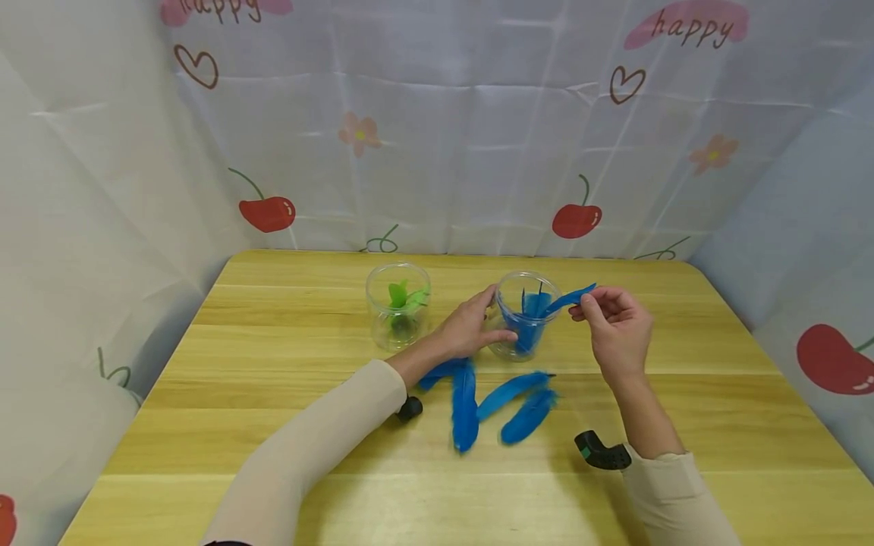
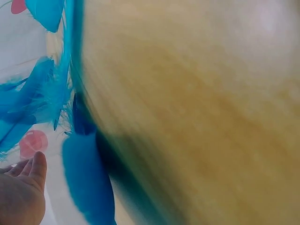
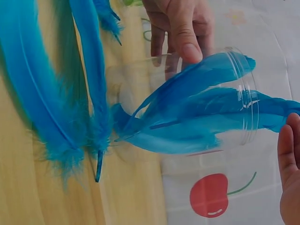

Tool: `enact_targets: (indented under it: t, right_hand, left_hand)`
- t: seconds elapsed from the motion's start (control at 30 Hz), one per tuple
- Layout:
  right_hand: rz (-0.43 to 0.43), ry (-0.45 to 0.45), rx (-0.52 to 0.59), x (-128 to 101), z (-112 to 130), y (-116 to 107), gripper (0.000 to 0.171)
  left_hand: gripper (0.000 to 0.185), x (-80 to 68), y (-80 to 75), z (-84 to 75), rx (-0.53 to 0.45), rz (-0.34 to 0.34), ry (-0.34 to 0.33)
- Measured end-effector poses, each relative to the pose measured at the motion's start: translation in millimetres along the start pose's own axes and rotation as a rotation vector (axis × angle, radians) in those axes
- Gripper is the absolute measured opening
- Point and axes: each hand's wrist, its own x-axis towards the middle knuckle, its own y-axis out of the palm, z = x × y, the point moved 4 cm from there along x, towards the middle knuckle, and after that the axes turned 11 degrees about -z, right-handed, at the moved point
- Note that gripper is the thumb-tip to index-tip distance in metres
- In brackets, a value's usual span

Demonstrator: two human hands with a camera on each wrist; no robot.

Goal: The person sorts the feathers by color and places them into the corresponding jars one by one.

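My left hand (image 1: 467, 330) holds a clear plastic jar (image 1: 503, 350), thumb on the near side and fingers along its left. Inside the jar stand several blue feathers (image 1: 532, 326), also visible through its wall in the right wrist view. At the jar's right rim, my right hand (image 1: 621, 330) pinches another blue feather (image 1: 572, 297) between thumb and fingers, its lower end at the jar's mouth. Loose on the table in front lie more blue feathers (image 1: 465, 409), some partly hidden under the left forearm. The left wrist view shows blue feathers (image 2: 89, 178) close up.
A second clear jar (image 1: 382, 334) with green feathers (image 1: 407, 296) stands to the left. The wooden table (image 1: 410, 493) reaches back to a white patterned curtain (image 1: 451, 174). Black wrist-worn pieces (image 1: 604, 453) sit by both forearms.
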Motion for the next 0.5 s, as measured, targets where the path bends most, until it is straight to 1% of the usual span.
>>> enact_targets:
  t: [0.13, 0.23, 0.33, 0.5]
  right_hand:
    - [0.017, 0.005, -0.125, -2.0, -3.5, -0.6, 0.015]
    - [0.039, 0.014, -0.191, -4.6, -5.5, -1.1, 0.014]
    - [0.065, 0.021, -0.219, -6.7, -7.5, -0.9, 0.014]
    - [0.099, 0.022, -0.221, -9.9, -10.0, -0.5, 0.012]
  left_hand:
    - [0.089, 0.2, -0.1, -0.3, 0.007, 0.000, 0.001]
    - [0.089, 0.3, 0.4, -0.1, 0.006, 0.001, 0.003]
    - [0.088, 0.2, 0.4, -0.4, 0.009, 0.000, 0.004]
    - [0.088, -0.4, 0.4, -1.1, 0.009, -0.003, 0.002]
